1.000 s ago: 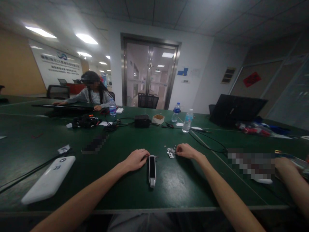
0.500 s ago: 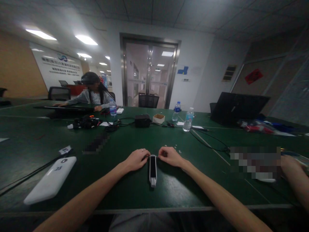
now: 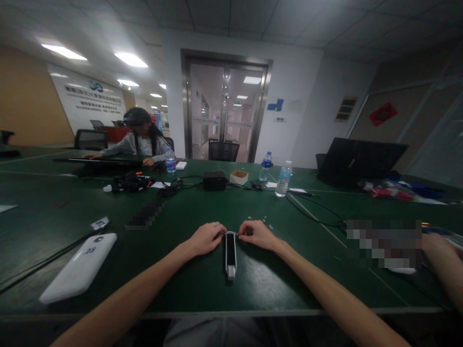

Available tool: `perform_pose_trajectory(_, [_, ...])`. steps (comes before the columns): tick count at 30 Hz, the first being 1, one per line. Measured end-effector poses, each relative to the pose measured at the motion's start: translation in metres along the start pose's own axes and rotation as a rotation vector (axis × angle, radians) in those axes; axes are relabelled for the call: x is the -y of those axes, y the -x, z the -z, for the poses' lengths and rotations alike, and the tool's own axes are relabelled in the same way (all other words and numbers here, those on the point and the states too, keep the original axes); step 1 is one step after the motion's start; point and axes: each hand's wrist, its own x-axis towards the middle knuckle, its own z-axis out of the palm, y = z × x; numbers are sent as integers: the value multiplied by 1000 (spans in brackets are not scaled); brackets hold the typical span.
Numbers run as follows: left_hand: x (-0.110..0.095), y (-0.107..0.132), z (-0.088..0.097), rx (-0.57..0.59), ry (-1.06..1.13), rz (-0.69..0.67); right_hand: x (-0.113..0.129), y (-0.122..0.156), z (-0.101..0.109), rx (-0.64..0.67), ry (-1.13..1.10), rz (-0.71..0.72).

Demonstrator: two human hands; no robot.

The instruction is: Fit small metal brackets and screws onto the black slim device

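A slim black-and-white device lies lengthwise on the green table in front of me. My left hand, a ring on one finger, rests curled against the left side of the device's far end. My right hand is closed in a pinch just right of that far end, holding a small metal part I can barely see. Tiny washers or screws lie scattered on the table just beyond my right hand.
A white oblong case lies at left beside a black cable. Farther back stand water bottles, a small cardboard box, a black power brick and a laptop. One person sits at the far left; another person's hand shows at right.
My right hand picked up the small metal part from the table on the right and brought it left to the device's far end. The left hand stayed put.
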Motion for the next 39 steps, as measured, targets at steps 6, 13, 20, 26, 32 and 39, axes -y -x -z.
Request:
perform_pose_trajectory(6, [0, 0, 0, 0, 1, 3, 3, 0, 0, 8, -34, -3])
perform_pose_trajectory(13, [-1, 0, 0, -4, -2, -1, -1, -2, -12, -48, 1, 10])
perform_pose_trajectory(20, [2, -1, -2, -14, -9, -12, -2, -2, -10, -60, 34, 82])
perform_pose_trajectory(26, [0, 0, 0, -5, 2, -2, -3, -2, -8, -46, 127, 85])
perform_pose_trajectory(32, [-4, 0, 4, 19, 14, 19, 2, -2, -7, -27, 162, 107])
perform_pose_trajectory(39, [-6, 2, 7, 47, 64, 46, -16, 1, 40, -155, 360, 40])
